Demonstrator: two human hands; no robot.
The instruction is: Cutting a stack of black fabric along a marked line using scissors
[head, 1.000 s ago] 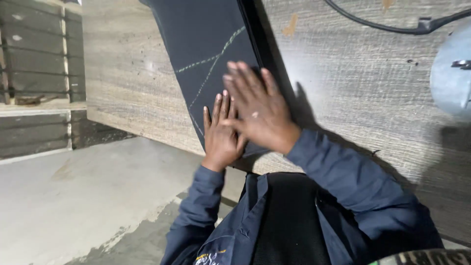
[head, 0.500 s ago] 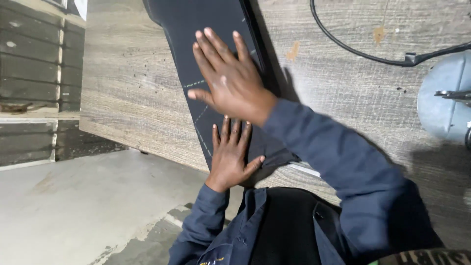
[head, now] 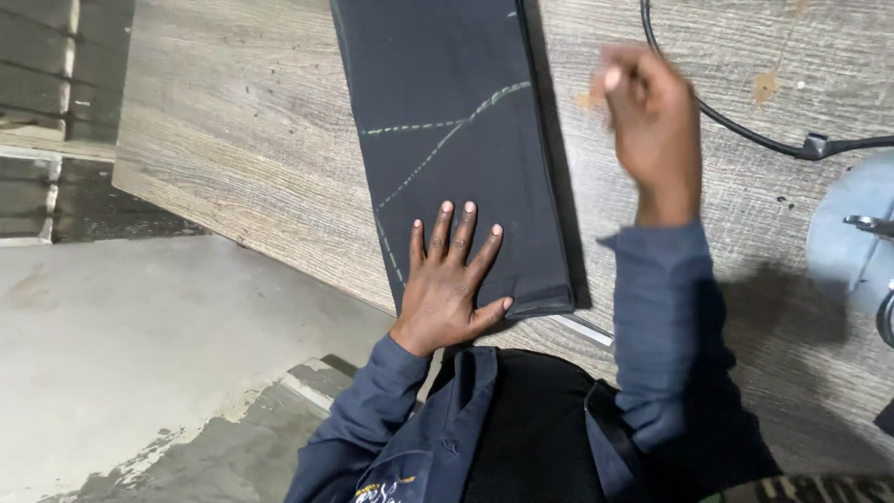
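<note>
A folded piece of dark cloth (head: 456,84) with pale chalk lines lies lengthwise on a grey wooden table (head: 233,140). My left hand (head: 452,279) rests flat on the cloth's near end, fingers spread. My right hand (head: 652,121) is lifted above the table to the right of the cloth, blurred, with the fingers curled in; whether it holds anything small is not clear.
A black cable (head: 745,135) runs across the table's far right. A round grey metal object (head: 852,237) sits at the right edge. Concrete floor (head: 121,373) lies to the left, below the table's edge.
My right hand slid up the cloth, then lifted off it and moved right with fingers curling in. My left hand stayed flat on the cloth's near end.
</note>
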